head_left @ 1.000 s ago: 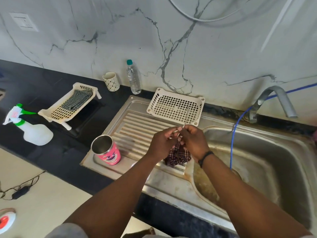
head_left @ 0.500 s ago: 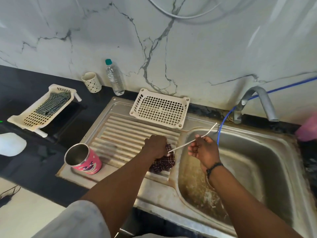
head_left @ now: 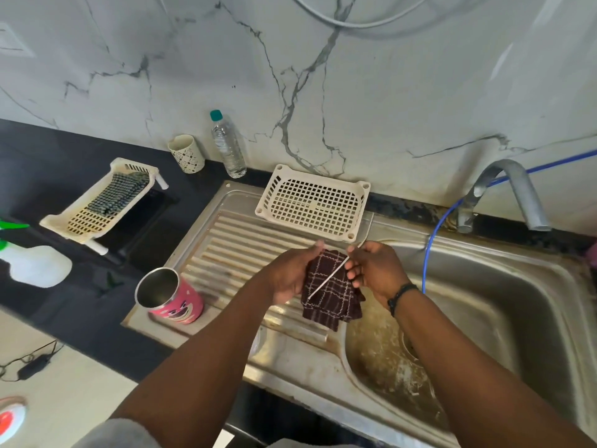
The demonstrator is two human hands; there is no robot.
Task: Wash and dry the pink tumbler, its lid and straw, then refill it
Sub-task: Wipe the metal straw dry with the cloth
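The left hand (head_left: 290,274) is gripping the checked cloth (head_left: 332,295) while the right hand (head_left: 371,270) is pinching the straw (head_left: 326,279) laid across it; folding the cloth round should dry it best, pink tumbler (head_left: 171,297) waiting at nine o'clock.

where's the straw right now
In the head view the straw lies slanted across the dark checked cloth, pinched at its upper end by the right hand, above the drainboard's edge beside the sink basin.
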